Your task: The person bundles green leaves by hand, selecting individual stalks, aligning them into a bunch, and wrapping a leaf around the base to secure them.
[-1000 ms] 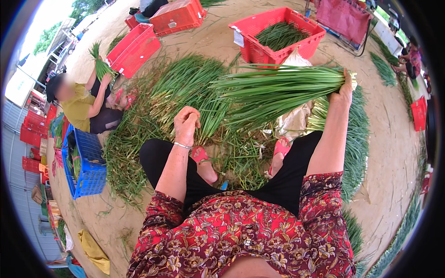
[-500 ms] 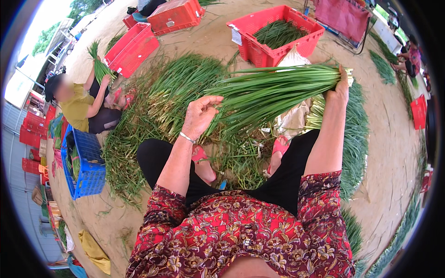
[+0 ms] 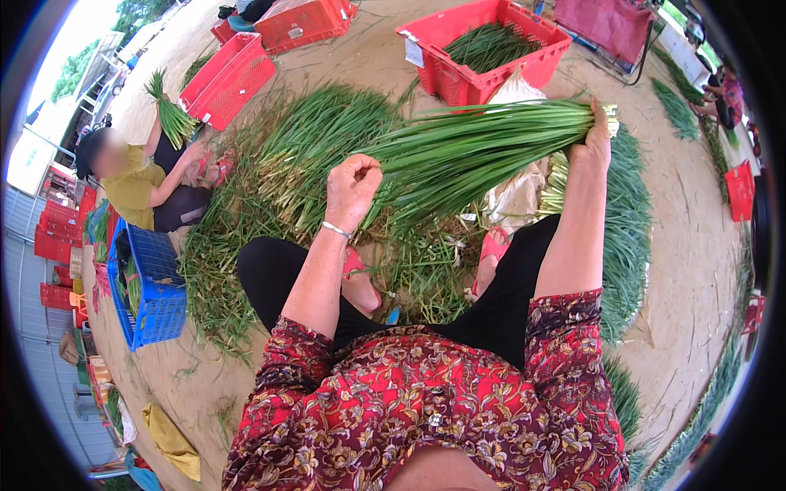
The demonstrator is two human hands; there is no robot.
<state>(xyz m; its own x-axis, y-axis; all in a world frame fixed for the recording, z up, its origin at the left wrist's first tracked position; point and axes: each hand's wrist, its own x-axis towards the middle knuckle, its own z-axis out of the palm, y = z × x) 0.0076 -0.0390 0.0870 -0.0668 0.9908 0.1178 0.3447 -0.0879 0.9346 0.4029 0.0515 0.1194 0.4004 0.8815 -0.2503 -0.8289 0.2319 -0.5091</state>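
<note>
A thick bunch of garlic chives (image 3: 487, 151) lies sideways across the air in front of me, pale cut ends to the right and long green leaves fanning left. My right hand (image 3: 596, 141) grips it close to the pale ends. Beside the leaf tips, my left hand (image 3: 353, 190) is closed, fingers curled in; whatever it pinches, if anything, is too small to make out. Below lies a heap of unsorted chives (image 3: 327, 139), with loose trimmings (image 3: 426, 274) around my feet. More chives (image 3: 626, 221) are laid out in a row at my right.
A red crate (image 3: 483, 86) holding chives stands ahead, and another red crate (image 3: 229, 86) sits further left. Left of me, a person (image 3: 135, 184) crouches with a chive bunch beside a blue crate (image 3: 160, 315). A pale sack (image 3: 516, 200) lies under the raised bunch.
My left hand has lifted slightly and its fingers have curled in more tightly. The bunch in my right hand has risen a little. The person at left has lowered one hand from their bunch.
</note>
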